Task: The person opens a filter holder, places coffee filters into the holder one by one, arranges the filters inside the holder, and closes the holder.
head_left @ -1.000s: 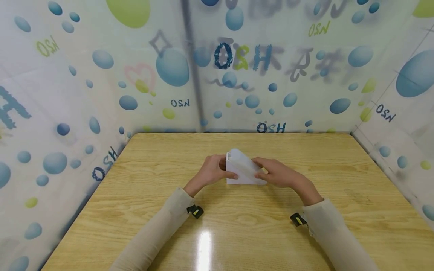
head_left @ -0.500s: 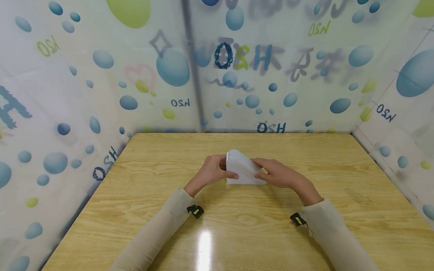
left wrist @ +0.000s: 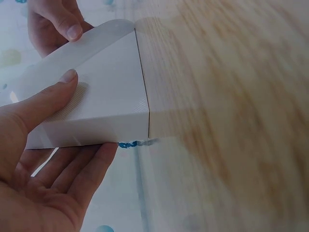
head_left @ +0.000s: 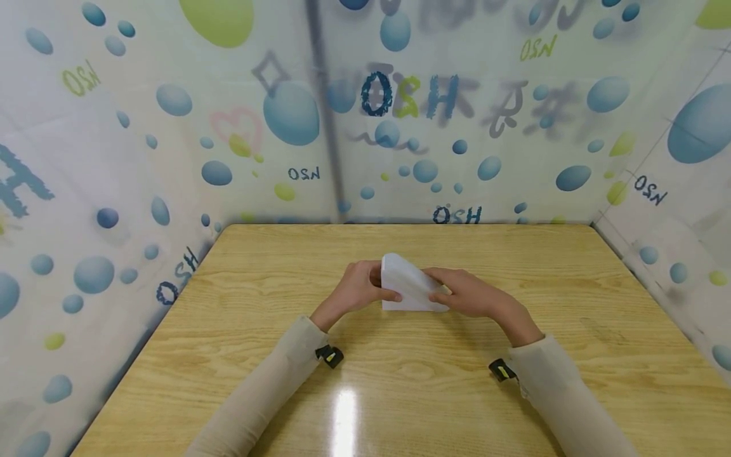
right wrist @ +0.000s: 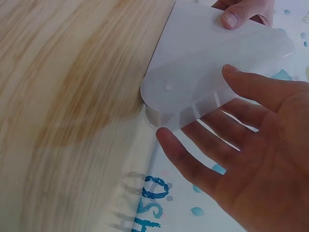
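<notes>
A white plastic box (head_left: 407, 285) with a slanted top and a translucent, rounded cover (right wrist: 193, 72) stands on the wooden table. Its exact kind I cannot tell. My left hand (head_left: 358, 287) grips its left end, thumb on the near face, fingers behind, as the left wrist view confirms. At the lower right end, my right hand (head_left: 475, 295) holds the box between its thumb on the near side and fingers on the far side. In the right wrist view the cover's round end meets the tabletop. The box's inside is hidden.
The wooden table (head_left: 428, 393) reaches to a printed curtain (head_left: 485, 146) at the back, with more printed sheeting on the left and right. A black wrist device (head_left: 330, 356) hangs at the left cuff, another black device (head_left: 502, 370) at the right.
The top left of the box sits slightly lower, and the slot-like gap seen there a second ago no longer shows. Both hands have kept their places.
</notes>
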A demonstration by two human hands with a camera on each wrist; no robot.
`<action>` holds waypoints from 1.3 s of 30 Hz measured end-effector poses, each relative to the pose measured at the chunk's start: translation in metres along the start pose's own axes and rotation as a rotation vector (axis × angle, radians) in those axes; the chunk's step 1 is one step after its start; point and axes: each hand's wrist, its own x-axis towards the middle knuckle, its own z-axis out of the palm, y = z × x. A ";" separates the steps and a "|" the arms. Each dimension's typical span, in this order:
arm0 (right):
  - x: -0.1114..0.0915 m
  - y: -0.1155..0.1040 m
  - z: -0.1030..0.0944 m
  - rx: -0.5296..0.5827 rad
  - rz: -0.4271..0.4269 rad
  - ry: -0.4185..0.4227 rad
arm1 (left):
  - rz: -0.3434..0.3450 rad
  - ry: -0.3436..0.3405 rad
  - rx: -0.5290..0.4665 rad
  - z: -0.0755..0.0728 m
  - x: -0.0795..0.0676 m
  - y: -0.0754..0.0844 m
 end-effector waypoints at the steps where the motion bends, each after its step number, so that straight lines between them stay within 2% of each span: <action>1: -0.001 0.000 -0.001 0.007 0.009 -0.006 | -0.001 -0.001 -0.003 0.000 0.000 0.000; 6: -0.007 0.004 -0.006 0.000 0.048 -0.039 | -0.012 -0.010 0.000 0.000 0.001 0.000; 10: -0.013 0.007 -0.015 -0.005 0.065 -0.031 | -0.026 -0.030 0.023 0.000 0.001 0.001; 19: -0.026 0.009 -0.034 0.016 0.074 -0.005 | -0.108 -0.149 0.050 -0.004 0.002 -0.002; 23: -0.028 0.010 -0.036 0.032 0.076 -0.004 | -0.088 -0.218 0.060 -0.012 0.001 -0.008; 27: -0.030 0.012 -0.036 0.044 0.086 0.000 | -0.101 -0.268 0.067 -0.029 -0.002 -0.010; 30: -0.031 0.013 -0.035 0.049 0.098 -0.001 | -0.118 -0.261 0.083 -0.043 -0.004 -0.012; 39: -0.031 0.016 -0.036 0.053 0.113 -0.011 | -0.161 -0.120 0.111 -0.074 -0.004 -0.028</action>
